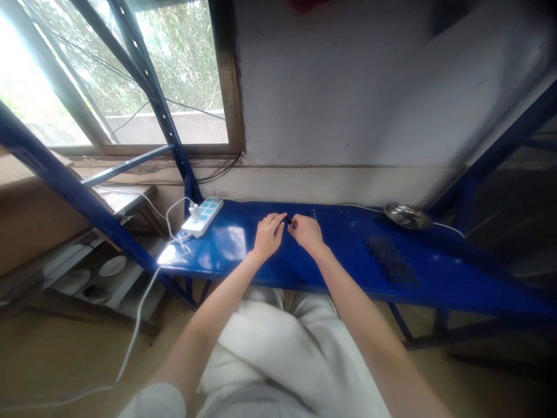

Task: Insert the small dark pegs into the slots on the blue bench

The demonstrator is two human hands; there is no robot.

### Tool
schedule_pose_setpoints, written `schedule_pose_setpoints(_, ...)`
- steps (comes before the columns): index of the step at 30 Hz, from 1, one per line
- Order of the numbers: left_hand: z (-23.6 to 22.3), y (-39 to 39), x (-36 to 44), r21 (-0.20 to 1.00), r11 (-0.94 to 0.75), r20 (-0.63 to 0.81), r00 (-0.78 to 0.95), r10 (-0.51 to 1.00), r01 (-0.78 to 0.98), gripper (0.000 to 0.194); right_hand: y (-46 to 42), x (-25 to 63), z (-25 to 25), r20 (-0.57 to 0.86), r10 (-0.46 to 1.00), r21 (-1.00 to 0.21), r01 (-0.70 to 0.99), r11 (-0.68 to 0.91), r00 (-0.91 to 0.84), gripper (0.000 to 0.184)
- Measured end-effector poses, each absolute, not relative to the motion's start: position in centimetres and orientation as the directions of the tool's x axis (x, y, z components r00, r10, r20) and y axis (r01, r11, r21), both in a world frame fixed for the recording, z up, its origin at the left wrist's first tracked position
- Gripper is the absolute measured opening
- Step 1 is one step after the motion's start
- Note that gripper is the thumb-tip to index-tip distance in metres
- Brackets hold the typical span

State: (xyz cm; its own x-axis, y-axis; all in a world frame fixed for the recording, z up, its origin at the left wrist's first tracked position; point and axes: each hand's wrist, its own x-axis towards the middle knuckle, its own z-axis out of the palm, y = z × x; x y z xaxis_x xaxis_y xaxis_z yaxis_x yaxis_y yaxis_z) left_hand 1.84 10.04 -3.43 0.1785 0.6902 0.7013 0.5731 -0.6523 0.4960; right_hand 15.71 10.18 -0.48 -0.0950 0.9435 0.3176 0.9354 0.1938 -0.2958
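Both of my hands meet over the middle of the blue table (243, 261). Between them is a small dark piece (288, 220), too small to identify. My right hand (308, 233) is closed, its thumb and fingers pinching this piece from the right. My left hand (268, 235) reaches in from the other side with its fingers stretched out and its thumb apart. Its forefinger tip lies at the piece's left end; whether it touches is hard to tell. Several tiny bits (342, 211) lie on the tabletop behind my right hand.
A white power strip (202, 216) with a plugged-in charger sits at the table's left end, its white cable (138, 319) hanging down. A shiny metal dish (408, 215) stands at the back right. Nearer lies a blurred-out dark object (391, 260). Blue posts (163, 116) rise at the left.
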Motion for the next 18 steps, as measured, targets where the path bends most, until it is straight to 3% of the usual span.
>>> schedule_pose_setpoints(4,-3.1,11.0,1.9,0.669,-0.587,0.626,0.082,0.776,0.456,0.015,10.2,15.9,-0.7,0.342,0.935,-0.317,0.925,0.207,-0.092,0.011)
schedule_pose_setpoints(8,-2.0,11.8,1.6,0.748,-0.513,0.514,0.121,0.849,0.422,0.009,10.1,16.0,-0.8,0.378,0.918,-0.295,0.924,0.244,-0.122,0.014)
schedule_pose_setpoints(12,-0.8,12.2,1.4,0.668,-0.548,0.492,0.253,0.833,0.504,0.009,10.1,16.2,-1.3,0.391,0.91,-0.293,0.919,0.265,-0.138,0.017)
schedule_pose_setpoints(15,0.2,12.9,1.4,0.554,-0.582,0.48,0.343,0.808,0.595,0.008,10.3,16.4,-2.2,0.398,0.911,-0.362,0.894,0.264,-0.107,0.016)
schedule_pose_setpoints(18,0.7,14.5,1.3,0.493,-0.499,0.434,0.295,0.851,0.713,0.008,10.4,16.9,-3.1,0.426,0.902,-0.443,0.854,0.273,-0.067,0.02)
